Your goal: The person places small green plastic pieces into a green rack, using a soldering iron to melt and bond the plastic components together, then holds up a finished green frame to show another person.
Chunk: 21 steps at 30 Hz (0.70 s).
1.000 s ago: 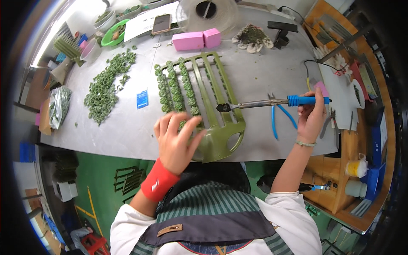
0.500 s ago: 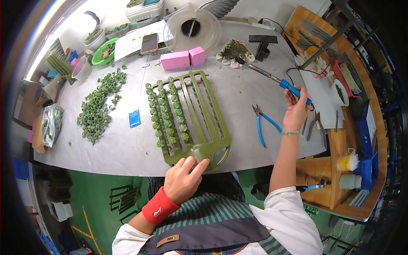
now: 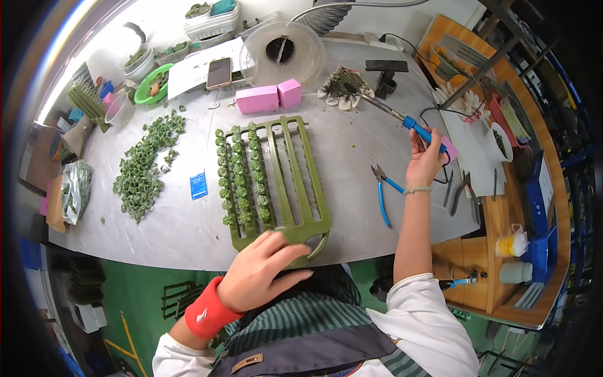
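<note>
right grip (image 3: 426, 158) clasps a ribbed soldering iron (image 3: 407, 120); left grip (image 3: 259, 269), loose, by slatted rack (image 3: 298, 231).

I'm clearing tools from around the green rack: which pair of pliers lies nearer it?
The blue-handled pliers, to the right of the green rack; the dark-handled pair lies farther off, past the right hand.
</note>
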### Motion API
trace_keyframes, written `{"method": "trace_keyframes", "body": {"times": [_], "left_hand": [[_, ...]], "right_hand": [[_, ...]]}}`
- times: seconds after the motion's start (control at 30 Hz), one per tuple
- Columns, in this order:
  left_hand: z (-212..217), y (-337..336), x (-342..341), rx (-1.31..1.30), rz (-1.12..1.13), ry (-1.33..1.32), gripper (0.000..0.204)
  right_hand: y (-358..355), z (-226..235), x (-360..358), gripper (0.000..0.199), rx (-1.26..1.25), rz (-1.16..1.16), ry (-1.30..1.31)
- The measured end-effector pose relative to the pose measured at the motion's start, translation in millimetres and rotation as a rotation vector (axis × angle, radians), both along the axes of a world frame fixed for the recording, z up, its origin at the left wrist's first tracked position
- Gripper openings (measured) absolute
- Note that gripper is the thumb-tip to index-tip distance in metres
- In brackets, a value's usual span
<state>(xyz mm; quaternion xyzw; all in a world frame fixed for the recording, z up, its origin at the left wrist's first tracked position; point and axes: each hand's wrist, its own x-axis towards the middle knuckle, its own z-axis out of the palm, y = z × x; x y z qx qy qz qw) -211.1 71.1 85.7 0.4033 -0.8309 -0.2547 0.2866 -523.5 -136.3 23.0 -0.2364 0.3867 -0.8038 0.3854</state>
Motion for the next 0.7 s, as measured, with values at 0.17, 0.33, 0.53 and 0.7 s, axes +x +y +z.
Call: {"method": "trace_keyframes", "body": {"times": [0.17, 0.33, 0.53, 0.7], "left_hand": [[2, -84, -83, 0.501, -0.048, 0.458, 0.027], [-14, -156, -165, 1.137, -0.004, 0.989, 0.038], [-21, -179, -196, 1.244, -0.014, 1.112, 0.031], [-21, -204, -166, 1.314, 0.043, 1.101, 0.025]], "right_hand": [[25, 9, 22, 0.028, -0.048, 0.038, -0.059], [52, 30, 56, 0.036, 0.030, 0.068, 0.117], [45, 4, 42, 0.038, -0.078, -0.005, 0.334], [83, -18, 16, 0.067, 0.010, 0.235, 1.149]]}}
